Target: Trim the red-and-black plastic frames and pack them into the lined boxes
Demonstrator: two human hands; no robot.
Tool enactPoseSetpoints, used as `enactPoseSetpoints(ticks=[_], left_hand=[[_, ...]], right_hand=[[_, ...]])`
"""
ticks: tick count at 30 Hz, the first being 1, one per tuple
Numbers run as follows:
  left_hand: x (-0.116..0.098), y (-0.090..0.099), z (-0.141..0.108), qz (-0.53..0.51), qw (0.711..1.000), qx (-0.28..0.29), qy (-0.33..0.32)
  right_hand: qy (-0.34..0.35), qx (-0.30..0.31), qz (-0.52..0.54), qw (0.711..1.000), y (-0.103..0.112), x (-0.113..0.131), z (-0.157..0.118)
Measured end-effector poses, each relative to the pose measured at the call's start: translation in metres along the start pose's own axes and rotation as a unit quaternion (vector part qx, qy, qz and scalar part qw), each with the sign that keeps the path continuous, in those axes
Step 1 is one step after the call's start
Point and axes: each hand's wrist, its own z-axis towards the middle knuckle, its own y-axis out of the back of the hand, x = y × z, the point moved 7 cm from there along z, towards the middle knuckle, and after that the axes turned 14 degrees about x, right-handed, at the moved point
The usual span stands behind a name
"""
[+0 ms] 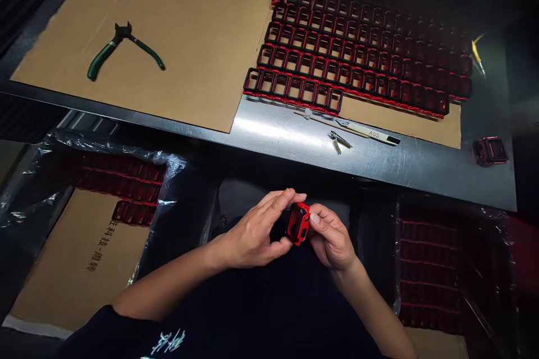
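While low, L hand point(255, 234) C-shaped; R hand point(336, 242) w/ red-blk case point(304, 225)

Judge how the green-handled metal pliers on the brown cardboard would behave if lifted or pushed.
The green-handled metal pliers probably feel heavy for their size, given the dark metal head. Lying flat, handles splayed, they would likely slide rather than roll.
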Motion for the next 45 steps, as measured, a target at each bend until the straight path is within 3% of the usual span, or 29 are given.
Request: enactPoseSetpoints(ticks=[4,8,11,23,27,32,37,45], left_hand=[[-0.004,-0.001,0.001,0.053,0.998,-0.011,-0.033],[-0.004,-0.003,-0.001,0.108,0.993,-0.010,-0.055],[-0.005,-0.003,-0.003,0.128,0.988,-0.023,-0.085],[-0.015,0.009,-0.002,0.055,0.991,-0.029,-0.122],[-0.014,0.009,0.003,-0.004,0.994,-0.013,-0.113],[-0.008,0.009,0.002,-0.055,0.995,-0.023,-0.076],[0.006,0.005,-0.003,-0.085,0.996,-0.029,0.003],[0.015,0.001,-0.007,-0.090,0.995,-0.035,0.039]], right_hand=[[0.029,0.005,-0.115,0.993,0.000,0.011,-0.005],[0.073,-0.013,-0.287,0.955,-0.005,0.027,-0.013],[0.101,-0.003,-0.338,0.936,-0.010,0.033,-0.015],[0.066,0.063,-0.189,0.978,-0.004,0.025,-0.010],[-0.005,0.081,-0.079,0.994,0.000,0.004,-0.005],[-0.092,0.093,0.006,0.991,-0.002,-0.014,0.001],[-0.087,0.089,0.006,0.992,-0.003,-0.014,0.006],[-0.038,0.037,0.018,0.998,0.002,-0.012,0.007]])
